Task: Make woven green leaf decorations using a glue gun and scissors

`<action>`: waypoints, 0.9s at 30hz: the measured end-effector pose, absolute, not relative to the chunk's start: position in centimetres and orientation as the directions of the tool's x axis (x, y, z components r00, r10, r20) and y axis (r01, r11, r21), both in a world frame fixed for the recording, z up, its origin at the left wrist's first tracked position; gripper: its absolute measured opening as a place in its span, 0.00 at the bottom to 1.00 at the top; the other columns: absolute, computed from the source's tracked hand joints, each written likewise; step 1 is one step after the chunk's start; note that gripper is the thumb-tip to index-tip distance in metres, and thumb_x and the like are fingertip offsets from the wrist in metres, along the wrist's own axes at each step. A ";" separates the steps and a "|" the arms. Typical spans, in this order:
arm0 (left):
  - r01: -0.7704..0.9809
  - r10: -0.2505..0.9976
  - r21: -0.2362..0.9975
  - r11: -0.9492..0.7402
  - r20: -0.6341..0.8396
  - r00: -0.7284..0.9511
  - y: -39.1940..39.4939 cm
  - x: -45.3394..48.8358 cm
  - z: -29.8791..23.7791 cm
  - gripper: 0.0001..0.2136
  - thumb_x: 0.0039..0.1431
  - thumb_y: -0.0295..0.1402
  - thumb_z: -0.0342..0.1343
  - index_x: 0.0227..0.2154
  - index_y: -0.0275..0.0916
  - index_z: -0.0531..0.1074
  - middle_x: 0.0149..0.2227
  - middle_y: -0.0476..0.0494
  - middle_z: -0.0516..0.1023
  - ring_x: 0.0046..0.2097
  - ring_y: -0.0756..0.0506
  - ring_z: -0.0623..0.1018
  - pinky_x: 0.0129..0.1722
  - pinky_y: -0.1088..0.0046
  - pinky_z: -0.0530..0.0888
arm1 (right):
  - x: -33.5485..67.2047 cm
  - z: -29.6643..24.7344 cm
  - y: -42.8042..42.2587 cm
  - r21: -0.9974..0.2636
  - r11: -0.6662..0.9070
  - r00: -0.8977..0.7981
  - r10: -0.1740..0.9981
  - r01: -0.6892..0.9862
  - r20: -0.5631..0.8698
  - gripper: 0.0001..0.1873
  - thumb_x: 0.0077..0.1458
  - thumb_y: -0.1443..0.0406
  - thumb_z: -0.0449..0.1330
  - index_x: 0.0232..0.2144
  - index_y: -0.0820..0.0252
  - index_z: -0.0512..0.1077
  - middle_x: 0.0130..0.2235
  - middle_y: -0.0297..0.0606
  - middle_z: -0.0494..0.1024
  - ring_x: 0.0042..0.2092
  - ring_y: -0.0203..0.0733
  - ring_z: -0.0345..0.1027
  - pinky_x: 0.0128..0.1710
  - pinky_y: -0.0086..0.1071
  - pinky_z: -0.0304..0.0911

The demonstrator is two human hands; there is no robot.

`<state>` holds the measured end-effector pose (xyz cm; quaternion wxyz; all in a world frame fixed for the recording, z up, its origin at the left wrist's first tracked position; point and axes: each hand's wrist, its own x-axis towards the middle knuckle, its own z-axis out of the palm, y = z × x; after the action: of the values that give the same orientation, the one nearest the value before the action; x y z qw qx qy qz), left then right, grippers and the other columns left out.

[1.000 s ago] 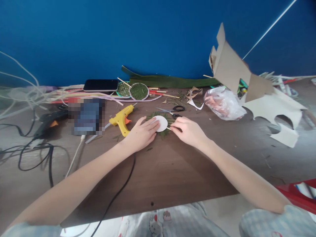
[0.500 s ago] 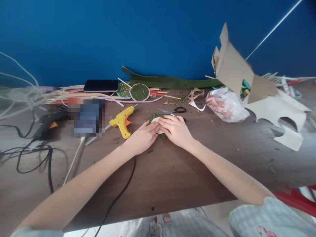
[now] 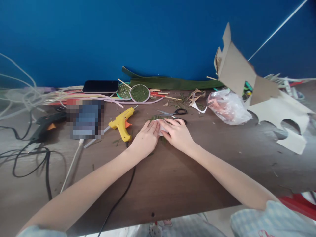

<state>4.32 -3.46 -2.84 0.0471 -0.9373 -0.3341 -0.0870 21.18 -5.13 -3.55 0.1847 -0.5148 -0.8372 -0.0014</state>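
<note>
My left hand [image 3: 145, 139] and my right hand [image 3: 178, 133] lie side by side over a small white disc [image 3: 160, 132]. Their outstretched fingers press flat on it, covering most of its surface. Green leaf bits [image 3: 155, 117] poke out from under the disc's edge. Just behind my right fingers are black-handled scissors [image 3: 179, 111] with the blades pointing left. Left of my left hand rests a yellow glue gun [image 3: 122, 123] with an orange trigger, its nozzle turned away from me.
Two round leaf-filled pieces [image 3: 139, 93] and a long green leaf [image 3: 170, 83] lie along the wall. A plastic bag [image 3: 228, 107] and cut cardboard [image 3: 265, 89] occupy the right. Leftward are a phone [image 3: 100, 86], a blurred-out device [image 3: 86, 119], a black glue gun [image 3: 48, 124] and cables.
My left hand has slid forward and inward over the disc, hiding more of it. Both hands stay pressed on it, and the view has shifted slightly.
</note>
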 end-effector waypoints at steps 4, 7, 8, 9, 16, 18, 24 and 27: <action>0.665 0.646 -0.022 -0.746 0.215 0.732 -3.6 4.7 -2.9 0.19 0.62 0.28 0.39 0.50 0.22 0.66 0.53 0.28 0.69 0.56 0.38 0.68 0.58 0.58 0.63 | 21.1 -3.4 -5.1 -0.187 0.475 -0.404 0.857 0.860 0.319 0.20 0.61 0.65 0.46 0.52 0.64 0.65 0.52 0.44 0.72 0.56 0.45 0.60 0.52 0.42 0.48; 0.684 0.663 -0.013 -0.729 0.236 0.711 -3.6 5.0 -2.9 0.19 0.62 0.27 0.39 0.49 0.23 0.67 0.52 0.28 0.70 0.55 0.39 0.70 0.57 0.58 0.64 | 21.1 -3.5 -5.1 -0.185 0.482 -0.407 0.851 0.857 0.331 0.20 0.61 0.66 0.46 0.52 0.65 0.65 0.52 0.45 0.72 0.56 0.44 0.60 0.53 0.42 0.48; 0.692 0.667 -0.020 -0.722 0.248 0.703 -3.5 5.1 -3.0 0.18 0.62 0.27 0.40 0.49 0.23 0.68 0.51 0.28 0.71 0.54 0.39 0.71 0.57 0.58 0.64 | 21.1 -3.6 -5.1 -0.184 0.482 -0.407 0.850 0.857 0.334 0.20 0.61 0.66 0.46 0.52 0.65 0.65 0.52 0.45 0.72 0.56 0.44 0.60 0.53 0.42 0.48; 0.696 0.667 -0.030 -0.717 0.261 0.698 -3.5 5.1 -3.1 0.18 0.61 0.26 0.40 0.48 0.23 0.68 0.50 0.29 0.72 0.53 0.39 0.71 0.57 0.58 0.65 | 21.2 -3.6 -5.1 -0.183 0.483 -0.407 0.849 0.856 0.337 0.20 0.61 0.66 0.46 0.52 0.65 0.65 0.52 0.45 0.72 0.56 0.44 0.61 0.53 0.42 0.48; 0.690 0.630 -0.083 -0.719 0.343 0.697 -3.5 5.3 -3.9 0.16 0.59 0.23 0.42 0.46 0.20 0.70 0.48 0.27 0.73 0.52 0.38 0.73 0.55 0.58 0.67 | 21.1 -4.1 -4.9 -0.181 0.488 -0.395 0.835 0.854 0.384 0.19 0.60 0.67 0.47 0.52 0.64 0.66 0.50 0.43 0.74 0.54 0.43 0.62 0.52 0.41 0.50; 0.695 0.634 -0.073 -0.715 0.351 0.689 -3.6 5.4 -4.0 0.17 0.58 0.23 0.43 0.46 0.19 0.69 0.48 0.25 0.73 0.52 0.38 0.72 0.55 0.57 0.67 | 21.1 -4.1 -4.8 -0.181 0.491 -0.396 0.831 0.852 0.390 0.19 0.60 0.67 0.47 0.52 0.64 0.66 0.50 0.42 0.74 0.54 0.43 0.63 0.51 0.41 0.51; 0.703 0.655 -0.071 -0.708 0.307 0.691 -3.7 5.7 -3.9 0.18 0.57 0.21 0.43 0.48 0.18 0.67 0.50 0.23 0.71 0.52 0.38 0.72 0.54 0.61 0.69 | 21.1 -4.2 -4.9 -0.186 0.492 -0.389 0.827 0.851 0.405 0.19 0.60 0.66 0.46 0.52 0.64 0.66 0.50 0.42 0.74 0.54 0.42 0.62 0.52 0.40 0.52; 0.709 0.660 -0.093 -0.699 0.295 0.691 -3.8 5.9 -3.9 0.18 0.56 0.20 0.43 0.48 0.16 0.67 0.49 0.21 0.71 0.52 0.37 0.72 0.53 0.62 0.69 | 21.1 -4.3 -4.9 -0.194 0.492 -0.386 0.827 0.848 0.408 0.19 0.61 0.66 0.46 0.52 0.65 0.66 0.50 0.42 0.74 0.54 0.42 0.63 0.52 0.41 0.52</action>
<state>5.85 -3.79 -3.89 0.1003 -0.9139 -0.3745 -0.1203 21.10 -4.85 -4.26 0.2313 -0.5033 -0.8322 -0.0231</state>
